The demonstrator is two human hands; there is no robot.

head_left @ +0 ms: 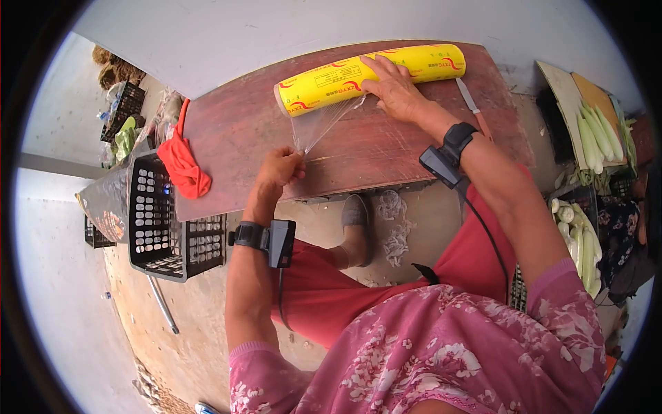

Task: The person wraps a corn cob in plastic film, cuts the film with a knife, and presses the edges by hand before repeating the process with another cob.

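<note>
A yellow roll of plastic film [324, 84] with red printing lies across the back of the reddish wooden table [234, 152]. Clear film [321, 127] stretches from the roll toward the front edge. My left hand [281, 168] pinches the loose corner of this film near the table's front left part. On top of the roll's right half rests my right hand [393, 90], its fingers spread, the thumb side by the film's gathered edge. A knife [471, 103] with a reddish handle lies right of the roll.
A red cloth [185, 165] hangs at the table's left edge, above a black crate [155, 214]. Long green vegetables [598, 134] lie on boards at the right, with more [579, 241] in a crate below. Crumpled film [395, 241] is on the floor.
</note>
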